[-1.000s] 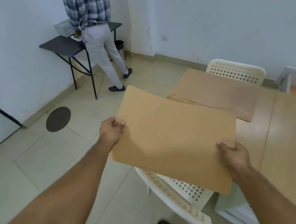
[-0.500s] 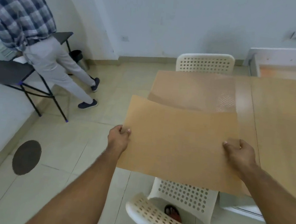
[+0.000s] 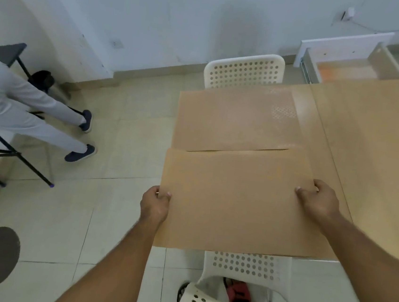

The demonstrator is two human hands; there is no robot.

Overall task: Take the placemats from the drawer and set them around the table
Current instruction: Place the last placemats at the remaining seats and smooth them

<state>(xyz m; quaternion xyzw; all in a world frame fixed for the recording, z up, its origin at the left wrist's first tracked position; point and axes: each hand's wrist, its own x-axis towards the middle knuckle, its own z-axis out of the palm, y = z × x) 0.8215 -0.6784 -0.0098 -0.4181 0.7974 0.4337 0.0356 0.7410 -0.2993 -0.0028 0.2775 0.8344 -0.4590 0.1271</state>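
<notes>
Tan placemat (image 3: 232, 203) over table (image 3: 378, 145) edge, pinched by left hand (image 3: 154, 206) and right hand (image 3: 319, 200) fingers (image 3: 300, 190)

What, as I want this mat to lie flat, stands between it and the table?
Nothing visible, though the mat hides its spot. The left hand and right hand hold it over the table; the laid mat lies past its far edge.

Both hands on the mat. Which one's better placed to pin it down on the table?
Right, I'd say. The right hand grips the mat at its right edge, over the table, so it could press there. The left hand grips the left edge out past the table, over floor.
</notes>
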